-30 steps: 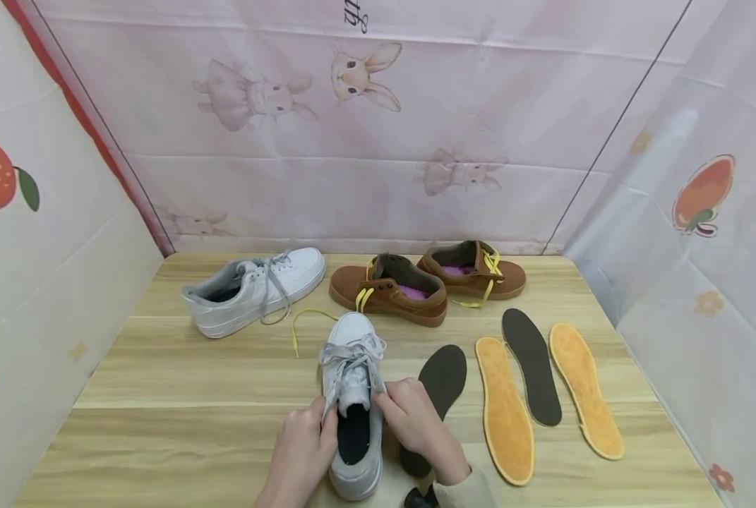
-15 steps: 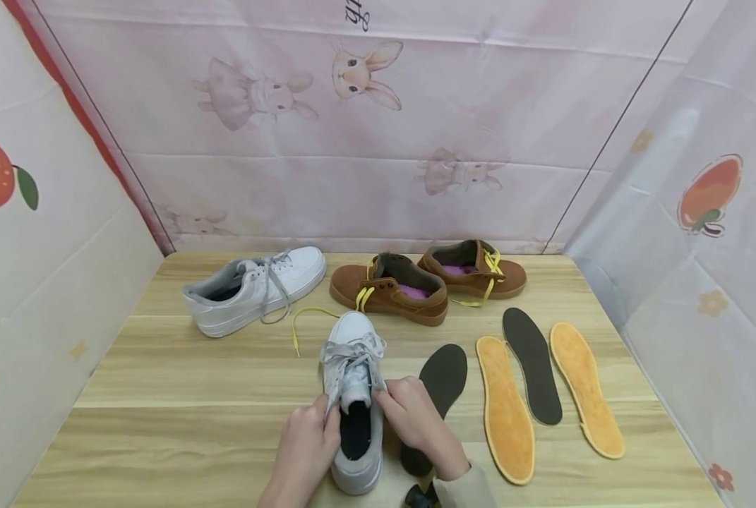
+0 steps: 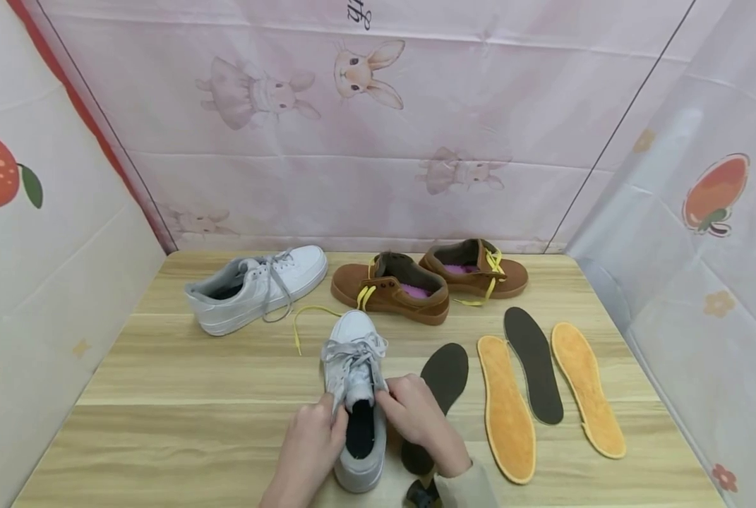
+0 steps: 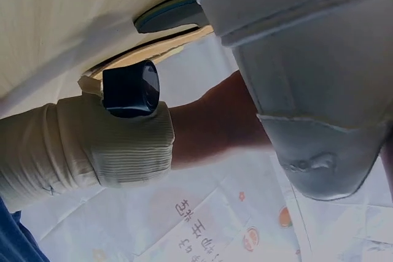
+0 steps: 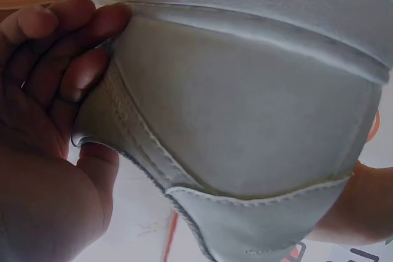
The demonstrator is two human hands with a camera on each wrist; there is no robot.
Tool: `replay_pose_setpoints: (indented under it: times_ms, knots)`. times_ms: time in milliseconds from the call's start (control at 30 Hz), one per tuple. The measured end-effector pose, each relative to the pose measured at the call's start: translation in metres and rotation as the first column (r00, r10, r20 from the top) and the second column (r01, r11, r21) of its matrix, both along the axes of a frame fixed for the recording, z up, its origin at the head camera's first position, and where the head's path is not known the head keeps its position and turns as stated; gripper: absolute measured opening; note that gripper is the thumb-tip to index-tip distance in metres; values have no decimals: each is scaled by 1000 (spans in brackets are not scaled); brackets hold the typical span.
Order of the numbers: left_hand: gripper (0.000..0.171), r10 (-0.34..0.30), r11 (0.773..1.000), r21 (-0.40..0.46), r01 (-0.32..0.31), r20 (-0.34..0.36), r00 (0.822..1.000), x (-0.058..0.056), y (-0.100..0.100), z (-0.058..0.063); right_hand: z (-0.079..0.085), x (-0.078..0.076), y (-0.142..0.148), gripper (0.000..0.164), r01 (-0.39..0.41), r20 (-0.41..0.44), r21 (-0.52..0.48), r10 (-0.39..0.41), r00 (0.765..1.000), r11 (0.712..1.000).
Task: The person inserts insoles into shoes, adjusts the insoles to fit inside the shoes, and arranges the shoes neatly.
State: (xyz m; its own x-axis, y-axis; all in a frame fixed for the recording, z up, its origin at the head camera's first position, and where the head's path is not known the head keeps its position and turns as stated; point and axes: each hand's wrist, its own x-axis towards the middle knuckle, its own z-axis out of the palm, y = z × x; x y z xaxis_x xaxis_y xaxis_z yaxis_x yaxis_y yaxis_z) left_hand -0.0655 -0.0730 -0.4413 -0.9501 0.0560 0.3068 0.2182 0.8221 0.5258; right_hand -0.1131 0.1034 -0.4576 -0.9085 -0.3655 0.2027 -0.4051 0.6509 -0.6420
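"White leather-look shoe (image 3: 356,384), near-middle of the bench (image 3: 181,430), toe pointing far, heel near. How'll it handle, d'you reckon?"

"Prob. light for its bulk. Sole & heel look stiff; collar & tongue (image 3: 360,396) likely soft, so they'd fold if yanked. Smooth upper might slip a bit. Nothing fragile, I'd guess. Best hold IMO: both edges of the opening, just near of the laces (image 3: 352,351)."

"Matches my feed. What've the fingers (image 5: 89,70) got?"

"R hand (image 3: 416,416) grips the right edge, thumb (image 5: 99,167) one side, rest outside; R-wrist cam's clear on that. L hand (image 3: 309,441) pinches the left edge, but only the head cam tells me so."

"Why not L-wrist?"

"Shows mostly heel; L fingertips basically out of shot. Also can't tell from here if the heel's flat on the bench or a tad lifted."

"Interior?"

"Black insole (image 3: 360,432) visible at the heel end; fwd part's hidden under the tongue. R hand covers the middle of the dark insole (image 3: 447,374) lying to the right. Black gadget (image 3: 421,494) by the right cuff (image 3: 465,487) is cut off at the bottom edge, so ID's only a guess."
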Motion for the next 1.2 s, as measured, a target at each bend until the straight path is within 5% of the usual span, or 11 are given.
replay_pose_setpoints:
  times_ms: [167, 367, 500, 600, 700, 1200]
  knots:
    - [14, -41, 999, -15, 43, 81, 996, -1, -4, 4, 2, 1, 1, 34, 30, 14, 45, -30, 999, 999]
    - [79, -130, 990, -20, 137, 205, 970, -7, -9, 9, 10, 5, 5, 14, 87, 28, 34, -88, 996, 996]
    - [97, -193, 978, -38, 206, 210, 958, -15, -6, 10, 14, 7, 7, 57, 55, 6, 2, -55, 998, 998]
    - [99, -225, 969, -60, 241, 195, 954, -20, -2, 9, 13, 5, 6, 80, -3, -46, 14, 4, 999, 1000]
    - [95, -238, 965, -69, 255, 191, 952, -22, 1, 8, 11, 3, 3, 86, -38, -88, 33, 41, 995, 999]
    - [70, -299, 948, -105, 301, 37, 954, -30, -5, 5, 4, -11, -2, 50, -57, -254, -20, 50, 966, 998]
